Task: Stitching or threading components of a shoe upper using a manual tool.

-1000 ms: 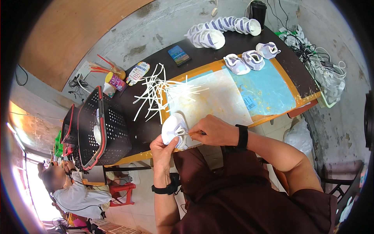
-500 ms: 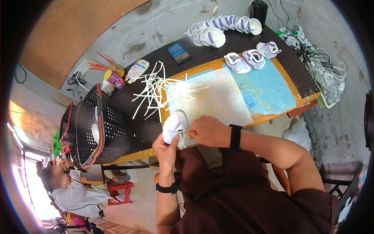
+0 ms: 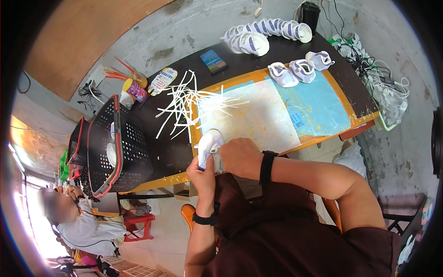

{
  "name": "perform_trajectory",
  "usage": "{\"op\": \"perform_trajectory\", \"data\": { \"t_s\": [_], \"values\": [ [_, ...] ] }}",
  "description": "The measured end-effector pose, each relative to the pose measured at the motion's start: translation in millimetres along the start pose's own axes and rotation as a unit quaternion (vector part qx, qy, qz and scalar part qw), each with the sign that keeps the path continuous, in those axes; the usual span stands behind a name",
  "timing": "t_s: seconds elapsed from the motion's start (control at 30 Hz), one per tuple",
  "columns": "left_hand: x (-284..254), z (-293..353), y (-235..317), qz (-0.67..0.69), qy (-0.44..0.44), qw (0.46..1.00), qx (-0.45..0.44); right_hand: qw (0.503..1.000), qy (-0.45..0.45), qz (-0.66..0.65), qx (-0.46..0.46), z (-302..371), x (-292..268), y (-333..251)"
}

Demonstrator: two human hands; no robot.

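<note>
Far left: co-worker (image 3: 90,233) in white, near a red stool (image 3: 141,227). Next, on the dark table (image 3: 164,159): small black basket (image 3: 76,142), then a bigger perforated black basket (image 3: 138,152) with red rim, white items inside. Behind: purple canister (image 3: 134,90), yellow lid. Then a loose tangle of white lace-like strips (image 3: 183,104), phone (image 3: 213,61) beyond.

Left hand (image 3: 202,175) pinches a small white-and-purple shoe (image 3: 211,138), thumb on top near the opening. Shoe is at the table's near edge, toe pointing away; can't tell if it rests on anything. Right hand (image 3: 241,158) is curled close against the shoe's right side; back of hand hides the fingertips, so can't tell what they grip.

Step in hand, my read: working the shoe's opening while the left steadies it. Next move likely calls for a firm left pinch and careful right fingers, without creasing the upper.

Right of that: whitish sheet (image 3: 260,111), nested shoe row (image 3: 258,39) behind, three finished-looking shoes (image 3: 302,71), blue mat (image 3: 323,113), black cup (image 3: 309,18), tangled cables (image 3: 383,76).
</note>
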State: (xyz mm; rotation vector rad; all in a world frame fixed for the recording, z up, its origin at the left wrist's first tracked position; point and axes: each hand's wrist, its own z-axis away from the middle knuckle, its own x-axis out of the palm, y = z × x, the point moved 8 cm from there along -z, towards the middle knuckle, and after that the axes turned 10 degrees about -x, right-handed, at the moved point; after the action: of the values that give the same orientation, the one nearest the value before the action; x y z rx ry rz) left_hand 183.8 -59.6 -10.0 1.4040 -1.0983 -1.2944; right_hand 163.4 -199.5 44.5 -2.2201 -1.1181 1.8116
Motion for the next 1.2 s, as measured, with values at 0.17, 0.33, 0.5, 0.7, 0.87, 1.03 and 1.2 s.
{"op": "perform_trajectory", "data": {
  "t_s": [0.17, 0.33, 0.5, 0.7, 0.87, 1.03, 1.2],
  "values": [
    [-1.0, -1.7, -11.4, -0.01, 0.024, 0.999, 0.038, 0.999, -0.016, 0.037, -0.036, -8.2, 8.3, -11.7],
    [-1.3, 0.1, -3.3, -0.115, 0.076, 0.986, 0.098, 0.999, -0.046, 0.015, -0.005, -12.2, 9.5, -4.0],
    [-1.5, 2.6, 10.4, -0.161, 0.085, 0.974, 0.137, 0.996, -0.054, -0.017, 0.072, -12.4, 13.9, 10.9],
    [2.0, 1.8, 12.2, -0.18, 0.062, 0.972, 0.139, 0.998, -0.057, 0.033, 0.022, -10.9, 10.9, -3.7],
    [5.0, 3.5, 8.7, -0.185, 0.081, 0.971, 0.129, 0.996, -0.054, 0.063, -0.027, -12.3, 14.3, -13.0],
    [6.7, 8.8, 9.3, -0.231, 0.13, 0.946, 0.187, 0.995, -0.072, -0.019, 0.066, -20.6, 21.3, 11.6],
    [8.1, 10.2, 6.0, -0.233, 0.127, 0.944, 0.197, 0.825, -0.204, -0.404, 0.339, -4.8, 58.2, 45.9]
  ]
}}
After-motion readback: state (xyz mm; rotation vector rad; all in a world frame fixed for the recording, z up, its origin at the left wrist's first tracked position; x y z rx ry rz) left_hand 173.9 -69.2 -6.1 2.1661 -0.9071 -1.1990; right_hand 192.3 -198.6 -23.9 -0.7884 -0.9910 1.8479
